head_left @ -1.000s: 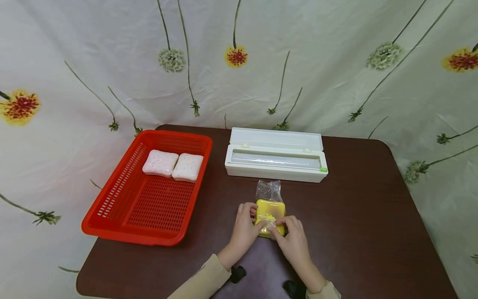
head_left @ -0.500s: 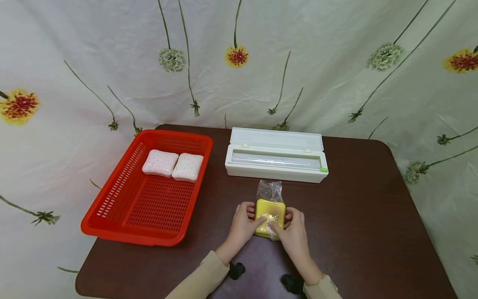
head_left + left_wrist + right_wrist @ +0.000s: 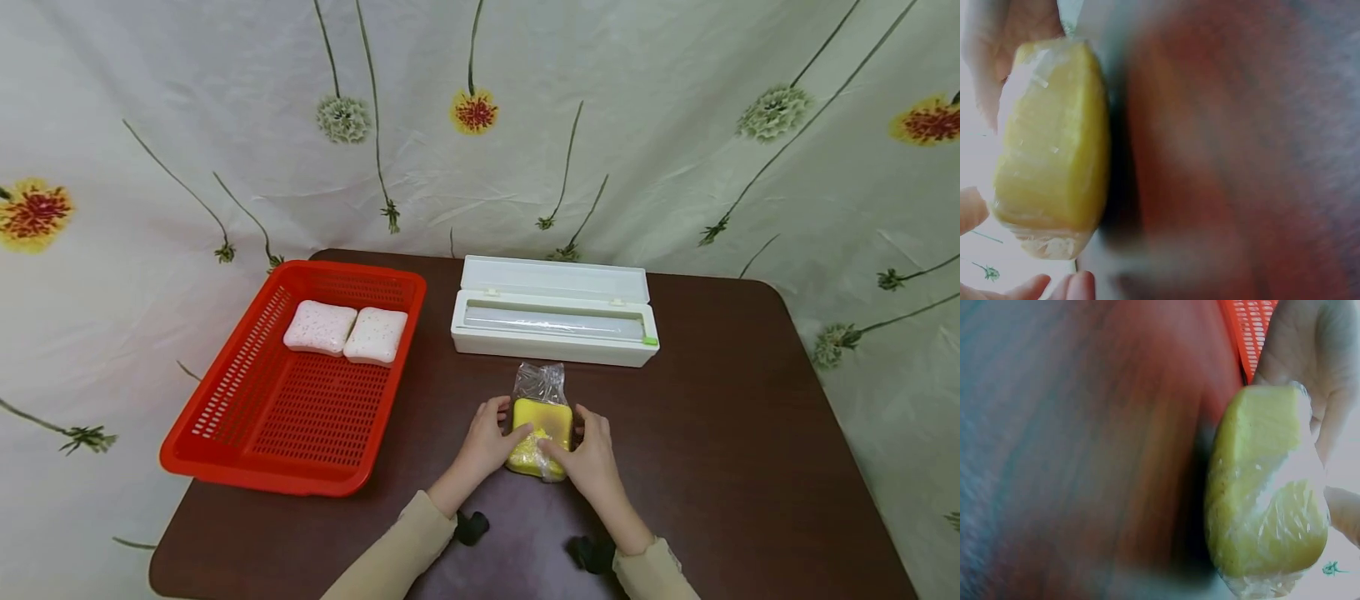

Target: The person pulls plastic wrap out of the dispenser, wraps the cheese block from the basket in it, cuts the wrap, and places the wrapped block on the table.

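A yellow sponge [image 3: 542, 437], wrapped in clear plastic film, lies on the table before me. Gathered film [image 3: 542, 382] sticks out beyond its far end. My left hand [image 3: 483, 442] holds its left side, the thumb over the top face and the fingers along the edge. From the right, my right hand [image 3: 592, 458] holds it the same way, its thumb near the sponge's middle. Wrinkled film shows on the near side of the sponge [image 3: 1047, 144] in the left wrist view. Fingertips on the far edges are partly hidden.
A red plastic basket [image 3: 262, 479] stands at the left with two white speckled sponges [image 3: 321, 327] inside. Behind the hands is a white box [image 3: 551, 346], lid raised, holding a roll of film [image 3: 555, 320]. A flowered cloth [image 3: 675, 167] hangs behind the table.
My thumbs were together on bunched film on the sponge's top; they have since spread apart. The right fingers moved outward to the sponge's right edge, and the film there looks flatter.
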A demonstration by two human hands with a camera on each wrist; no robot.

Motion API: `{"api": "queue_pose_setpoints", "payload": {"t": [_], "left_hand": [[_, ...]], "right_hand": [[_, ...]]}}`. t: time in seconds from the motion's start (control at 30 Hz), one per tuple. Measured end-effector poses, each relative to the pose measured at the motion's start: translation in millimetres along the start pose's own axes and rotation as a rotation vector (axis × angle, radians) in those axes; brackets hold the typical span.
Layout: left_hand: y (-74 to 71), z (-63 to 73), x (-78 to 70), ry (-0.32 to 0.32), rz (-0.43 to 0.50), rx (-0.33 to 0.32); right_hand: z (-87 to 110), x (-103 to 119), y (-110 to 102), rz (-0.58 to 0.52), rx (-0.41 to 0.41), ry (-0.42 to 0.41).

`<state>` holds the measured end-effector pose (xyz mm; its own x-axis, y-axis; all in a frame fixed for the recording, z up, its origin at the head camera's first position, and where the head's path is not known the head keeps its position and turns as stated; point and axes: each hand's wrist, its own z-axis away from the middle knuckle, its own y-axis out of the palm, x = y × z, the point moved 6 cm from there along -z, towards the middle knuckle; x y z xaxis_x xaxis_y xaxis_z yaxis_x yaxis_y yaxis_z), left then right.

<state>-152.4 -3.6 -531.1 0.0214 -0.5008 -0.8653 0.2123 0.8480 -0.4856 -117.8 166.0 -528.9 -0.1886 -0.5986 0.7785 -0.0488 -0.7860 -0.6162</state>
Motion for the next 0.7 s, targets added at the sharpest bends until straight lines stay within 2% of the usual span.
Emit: {"api": "queue_pose_setpoints", "payload": {"t": [0.2,0.37,0.7], "left_hand": [[0.5,-12.2,0.3,-0.065,-0.017,0.072],[3.9,-21.9,-2.1,-0.074,-0.039,0.125],[6.9,-28.7,-1.9,-0.042,0.092,0.127]], "right_hand": [[-8.2,-5.2,5.4,-0.096,0.12,0.077],[-18.5,-6.7,6.9,-0.16,0.177,0.092],[-27.0,-9.7,11.0,-0.226,0.242,0.128]]}}
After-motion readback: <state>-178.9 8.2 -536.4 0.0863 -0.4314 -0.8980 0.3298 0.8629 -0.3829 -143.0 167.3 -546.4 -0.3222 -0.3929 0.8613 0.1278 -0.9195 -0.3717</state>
